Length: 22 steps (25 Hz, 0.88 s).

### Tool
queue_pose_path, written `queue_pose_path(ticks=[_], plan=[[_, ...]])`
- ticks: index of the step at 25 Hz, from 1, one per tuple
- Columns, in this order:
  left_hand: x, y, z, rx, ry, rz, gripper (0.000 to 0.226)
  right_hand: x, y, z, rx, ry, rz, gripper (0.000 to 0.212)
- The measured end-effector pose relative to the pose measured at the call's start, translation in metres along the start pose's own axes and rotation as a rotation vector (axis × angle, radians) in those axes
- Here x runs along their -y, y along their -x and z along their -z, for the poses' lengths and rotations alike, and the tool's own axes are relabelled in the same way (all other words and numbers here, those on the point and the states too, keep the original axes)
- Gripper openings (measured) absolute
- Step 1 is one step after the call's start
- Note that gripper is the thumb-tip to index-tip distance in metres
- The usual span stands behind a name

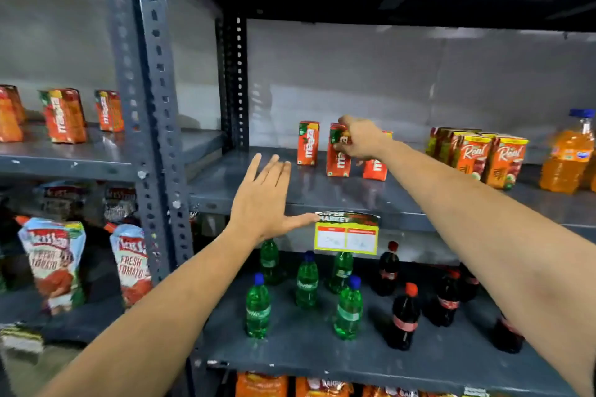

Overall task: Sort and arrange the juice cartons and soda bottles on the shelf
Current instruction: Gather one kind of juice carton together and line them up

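Three orange Maaza juice cartons stand on the upper grey shelf (258, 190). My right hand (361, 140) grips the top of the middle carton (338, 159), which stands upright on the shelf. One carton (308, 142) stands to its left and another (374, 168) is partly hidden behind my wrist. My left hand (263, 200) hovers flat, fingers spread, over the shelf's front edge and holds nothing. To the right stand several Real juice cartons (483, 156). On the shelf below stand green soda bottles (306, 280) and dark cola bottles (404, 316).
An orange soda bottle (567, 155) stands at the far right of the upper shelf. A yellow price tag (346, 234) hangs from the shelf edge. A perforated steel upright (145, 106) divides the left bay, which holds more Maaza cartons (66, 114) and tomato pouches (54, 263).
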<state>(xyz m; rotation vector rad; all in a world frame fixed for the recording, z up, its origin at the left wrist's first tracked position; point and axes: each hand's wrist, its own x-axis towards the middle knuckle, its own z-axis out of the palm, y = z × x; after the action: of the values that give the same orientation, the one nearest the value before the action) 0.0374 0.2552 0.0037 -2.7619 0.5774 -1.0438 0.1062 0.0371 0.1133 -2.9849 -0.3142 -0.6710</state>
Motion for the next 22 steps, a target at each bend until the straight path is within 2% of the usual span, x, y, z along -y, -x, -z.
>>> queue_pose_path(ticks=[3, 6, 10, 14, 16, 19, 22], plan=[[0.002, -0.002, -0.006, -0.055, 0.023, -0.015, 0.119, 0.01, -0.003, -0.002, 0.093, -0.075, -0.1, 0.054], [0.003, -0.001, -0.01, -0.063, 0.044, -0.012, 0.115, 0.027, -0.007, 0.0, 0.055, -0.208, -0.08, 0.049], [0.001, 0.002, -0.012, -0.068, 0.076, -0.013, 0.112, 0.057, -0.014, -0.007, 0.091, -0.363, -0.075, 0.049], [0.002, 0.002, -0.012, -0.088, 0.093, -0.012, 0.111, 0.057, -0.015, -0.003, 0.097, -0.273, -0.085, 0.05], [0.002, 0.003, -0.012, -0.101, 0.096, -0.011, 0.112, 0.044, -0.006, 0.008, -0.021, -0.255, -0.088, 0.052], [-0.002, 0.004, -0.013, -0.123, 0.137, 0.028, 0.114, 0.005, 0.009, 0.024, -0.248, -0.141, -0.094, 0.041], [-0.01, 0.006, -0.015, -0.165, 0.205, 0.092, 0.115, -0.037, 0.027, 0.028, -0.289, -0.024, -0.202, 0.041]])
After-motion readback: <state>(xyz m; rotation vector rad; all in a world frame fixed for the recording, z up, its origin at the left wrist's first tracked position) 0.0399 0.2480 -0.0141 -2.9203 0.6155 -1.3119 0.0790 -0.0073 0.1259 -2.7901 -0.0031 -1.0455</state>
